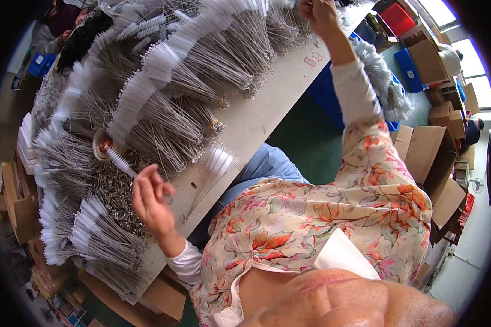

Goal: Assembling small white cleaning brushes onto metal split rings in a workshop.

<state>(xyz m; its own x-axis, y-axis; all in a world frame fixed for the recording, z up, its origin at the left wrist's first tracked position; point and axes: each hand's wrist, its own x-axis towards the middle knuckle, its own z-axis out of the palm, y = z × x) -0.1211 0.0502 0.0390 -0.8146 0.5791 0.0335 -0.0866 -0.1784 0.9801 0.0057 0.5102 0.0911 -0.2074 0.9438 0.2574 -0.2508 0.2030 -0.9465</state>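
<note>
My left hand is closed around the wire stem of a white-bristled wire brush. The bristle tip points into a small round bowl with something reddish inside, and a ring shows by the hand's other side. Far off at the top edge, my right hand has curled fingers beside the brush piles; what they hold, if anything, cannot be made out. A few loose brushes lie near the table's front edge. Beside the left hand is a heap of metal rings.
Thick bundles of wire brushes cover much of the pale table. Another bundle lies at the near left. More brushes fill a blue container to the right, near cardboard boxes. Another person is at the far left.
</note>
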